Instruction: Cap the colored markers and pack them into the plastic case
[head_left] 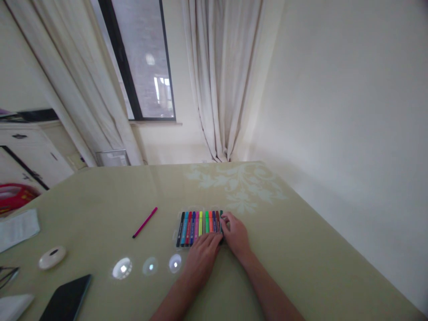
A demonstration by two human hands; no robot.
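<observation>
Several coloured markers lie side by side in a clear plastic case on the table. My left hand rests over the lower edge of the row, its fingers together and reaching towards the right end. At that right end, my right hand has curled fingers at a dark green marker, thumb and fingertips round its upper part. A gap shows in the row between the yellow and the green marker. Apart from the case, a magenta marker lies slanted to the left.
The pale green table carries a dark phone or tablet, a white round object, a folded cloth or paper and dark cables on the left. A wall runs along the right edge; curtains hang behind.
</observation>
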